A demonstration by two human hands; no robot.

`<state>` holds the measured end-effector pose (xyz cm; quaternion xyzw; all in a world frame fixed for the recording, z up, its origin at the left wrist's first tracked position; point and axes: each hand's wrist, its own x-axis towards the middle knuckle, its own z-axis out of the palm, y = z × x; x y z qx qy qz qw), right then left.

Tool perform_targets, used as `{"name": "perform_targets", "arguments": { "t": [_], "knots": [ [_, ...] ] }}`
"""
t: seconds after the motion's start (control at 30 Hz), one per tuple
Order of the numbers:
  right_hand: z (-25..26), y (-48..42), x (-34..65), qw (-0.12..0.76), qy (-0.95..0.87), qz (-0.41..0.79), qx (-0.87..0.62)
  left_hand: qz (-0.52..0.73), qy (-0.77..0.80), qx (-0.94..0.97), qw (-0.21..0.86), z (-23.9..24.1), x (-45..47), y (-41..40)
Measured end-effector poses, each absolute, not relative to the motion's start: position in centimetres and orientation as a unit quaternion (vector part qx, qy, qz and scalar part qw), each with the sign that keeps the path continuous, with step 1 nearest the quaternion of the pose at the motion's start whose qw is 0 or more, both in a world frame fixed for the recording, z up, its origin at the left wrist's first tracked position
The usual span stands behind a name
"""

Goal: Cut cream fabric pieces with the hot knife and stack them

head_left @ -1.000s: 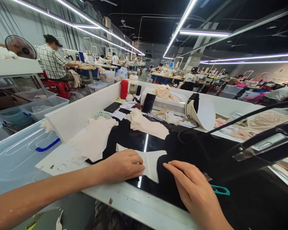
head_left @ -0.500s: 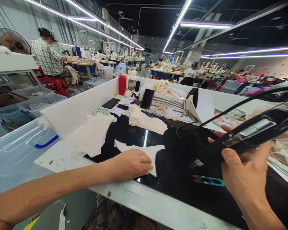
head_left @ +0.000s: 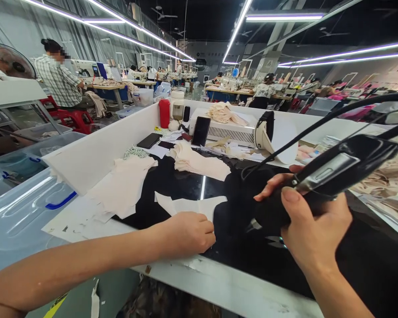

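Note:
My left hand (head_left: 189, 232) lies with curled fingers on the near edge of a cream fabric piece (head_left: 189, 204) spread on the black worktop (head_left: 239, 256), pressing it down. My right hand (head_left: 305, 221) is wrapped round a black corded hand tool (head_left: 331, 174) with a metal plate on its body, held just above the worktop to the right of the fabric piece. The tool's tip (head_left: 254, 225) points left and down toward the fabric. Its cable (head_left: 318, 126) arcs up to the right.
Stacks of cream cut pieces (head_left: 199, 162) (head_left: 122, 185) lie behind and to the left. A white divider wall (head_left: 99, 150), a phone (head_left: 200, 130), a red bottle (head_left: 164, 113) and a white machine (head_left: 239, 132) stand further back. Clear plastic bins (head_left: 23, 212) sit at left. Other workers sit at distant tables.
My right hand left the worktop, took hold of the black tool and brought it down and left toward the fabric. My left hand slid slightly toward the near edge.

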<state>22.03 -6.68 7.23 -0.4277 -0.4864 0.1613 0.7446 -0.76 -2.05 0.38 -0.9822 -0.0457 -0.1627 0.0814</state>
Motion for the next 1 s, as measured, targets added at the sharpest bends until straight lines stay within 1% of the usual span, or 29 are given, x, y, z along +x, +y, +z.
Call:
{"name": "perform_targets", "arguments": {
  "t": [0.13,0.27,0.47,0.63,1.0],
  "knots": [
    [6.7,-7.4,20.1,0.767,-0.470,0.225,-0.373,-0.161,-0.051,-0.979,0.113,0.6,-0.6,-2.6],
    [6.4,-8.0,18.4,0.776,-0.460,0.259,-0.345,-0.163,-0.059,-0.977,0.122,0.4,-0.4,-2.8],
    [5.7,-8.1,16.8,0.776,-0.455,0.286,-0.332,-0.142,-0.133,-0.980,0.035,0.6,-0.3,-2.9],
    [5.3,-7.9,16.1,0.777,-0.457,0.276,-0.334,-0.142,-0.158,-0.976,-0.033,0.9,-0.3,-2.5],
    [5.3,-7.3,16.0,0.794,-0.441,0.251,-0.334,-0.159,-0.152,-0.974,-0.055,0.5,-0.5,-2.1]
  ]
}}
